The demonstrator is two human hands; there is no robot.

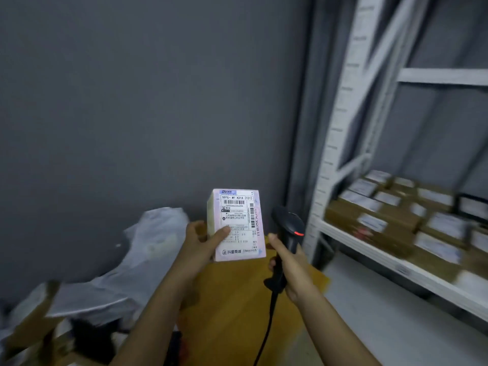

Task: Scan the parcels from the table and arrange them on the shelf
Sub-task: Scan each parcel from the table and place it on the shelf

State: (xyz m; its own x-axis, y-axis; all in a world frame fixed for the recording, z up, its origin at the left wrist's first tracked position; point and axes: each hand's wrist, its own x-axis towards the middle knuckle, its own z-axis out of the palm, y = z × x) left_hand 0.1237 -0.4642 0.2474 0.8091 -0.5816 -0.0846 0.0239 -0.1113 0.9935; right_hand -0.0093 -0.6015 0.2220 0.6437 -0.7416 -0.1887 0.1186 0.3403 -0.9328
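Left hand [196, 240] fingers grip parcel [236, 224] upright; right hand [289, 265] fingers clamp scanner [289, 231] (just beside).

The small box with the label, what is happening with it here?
A person holds the small labelled box upright in the left hand, label facing the camera. The right hand grips a corded barcode scanner beside it. Brown parcels already lie on the white shelf to the right.
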